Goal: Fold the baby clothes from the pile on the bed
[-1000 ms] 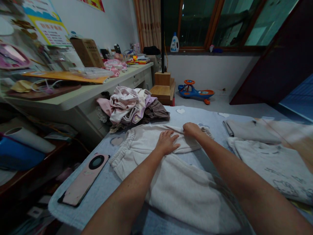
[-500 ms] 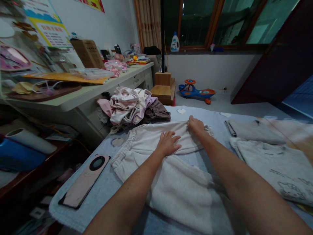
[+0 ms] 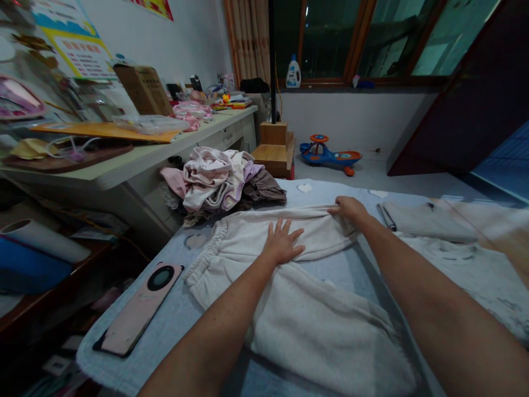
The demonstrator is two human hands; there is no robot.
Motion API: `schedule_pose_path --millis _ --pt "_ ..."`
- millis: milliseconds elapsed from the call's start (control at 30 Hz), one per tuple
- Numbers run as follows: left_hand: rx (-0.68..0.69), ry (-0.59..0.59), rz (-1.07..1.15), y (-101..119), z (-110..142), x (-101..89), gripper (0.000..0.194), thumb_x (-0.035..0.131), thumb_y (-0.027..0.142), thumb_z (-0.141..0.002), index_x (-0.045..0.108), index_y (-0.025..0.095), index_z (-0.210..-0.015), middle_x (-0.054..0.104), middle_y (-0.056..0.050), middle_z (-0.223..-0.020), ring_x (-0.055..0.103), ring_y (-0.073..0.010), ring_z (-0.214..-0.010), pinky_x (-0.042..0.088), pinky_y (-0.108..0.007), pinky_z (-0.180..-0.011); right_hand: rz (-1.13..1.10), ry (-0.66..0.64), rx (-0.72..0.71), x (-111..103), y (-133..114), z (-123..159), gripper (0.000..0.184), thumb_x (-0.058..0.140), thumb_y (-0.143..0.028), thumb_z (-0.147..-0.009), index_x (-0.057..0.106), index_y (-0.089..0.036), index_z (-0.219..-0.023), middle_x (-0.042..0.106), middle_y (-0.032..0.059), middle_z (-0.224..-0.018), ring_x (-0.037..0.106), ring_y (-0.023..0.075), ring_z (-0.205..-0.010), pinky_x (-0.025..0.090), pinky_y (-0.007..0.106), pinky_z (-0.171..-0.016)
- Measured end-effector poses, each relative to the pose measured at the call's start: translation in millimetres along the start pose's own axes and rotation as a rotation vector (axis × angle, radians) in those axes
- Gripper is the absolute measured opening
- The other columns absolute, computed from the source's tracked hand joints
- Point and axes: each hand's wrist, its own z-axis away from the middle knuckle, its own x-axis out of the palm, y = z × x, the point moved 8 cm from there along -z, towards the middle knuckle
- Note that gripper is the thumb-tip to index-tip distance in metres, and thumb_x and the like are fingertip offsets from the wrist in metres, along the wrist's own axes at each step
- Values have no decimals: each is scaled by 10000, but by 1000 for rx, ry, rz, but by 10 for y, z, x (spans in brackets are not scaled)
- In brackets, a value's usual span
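A pair of cream fleece trousers [image 3: 314, 320] lies spread on the pale blue blanket [image 3: 182, 314] in front of me. My left hand [image 3: 283, 242] rests flat on the upper trouser leg with its fingers spread. My right hand [image 3: 349, 208] is further right at that leg's far edge, fingers curled and pinching the cloth near the cuff. The elastic waistband sits at the left, near a pink phone [image 3: 140, 309].
A heap of pink and brown clothes [image 3: 221, 179] lies beyond the trousers. Folded grey garments [image 3: 425, 220] and a white printed top [image 3: 475, 270] lie at the right. A cluttered desk [image 3: 136, 160] runs along the left. A toy car [image 3: 328, 154] stands on the floor.
My right hand has slid right along the trouser leg's far edge, pulling the cloth out straighter. My left hand has stayed flat on the leg, with its fingers spread a little wider.
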Motion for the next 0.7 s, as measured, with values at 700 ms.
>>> schedule_pose_path --millis 700 --pt "-1 -20 16 2 -2 -6 596 500 652 -860 451 441 -1415 270 -43 -1598 157 -393 -1471 95 -642 -1142 -464 104 311 270 384 114 473 587 -553 -826 690 -114 -967 723 127 -912 657 228 -791 430 268 -619"
